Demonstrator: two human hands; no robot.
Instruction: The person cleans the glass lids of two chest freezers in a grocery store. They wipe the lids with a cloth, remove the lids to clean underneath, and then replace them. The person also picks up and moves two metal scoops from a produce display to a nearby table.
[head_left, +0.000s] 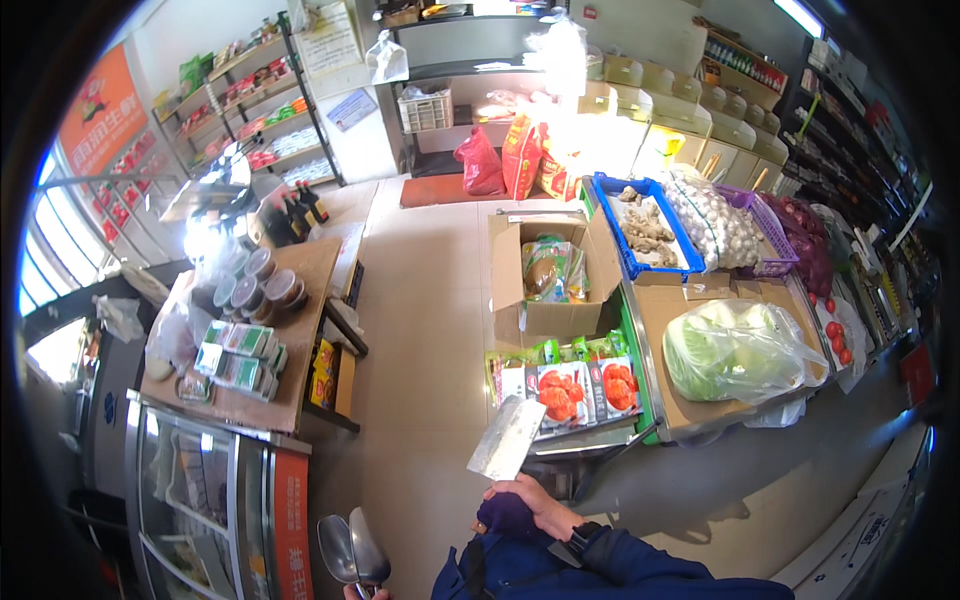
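Note:
At the bottom edge, my left hand (369, 593) is closed around the handles of two metal scoops (354, 547), and only its fingertips show. The scoops' bowls point up, one against the other. In front of my body, my right hand (538, 504) grips a cleaver by its handle. The cleaver's broad, smeared blade (507, 439) points away from me, before the packets (559, 394) with red food pictures at the near end of the right-hand stand. A bunched dark purple cloth (504, 514) lies against my right palm and partly hides the handle.
An open cardboard box (555, 319) of packets, a blue basket (646, 225) of ginger and bagged cabbage (739, 351) stand at right. On the left, a wooden table (289, 397) bears lidded tubs and stacked boxes beside a glass display case (191, 487). A tiled aisle (420, 322) runs between.

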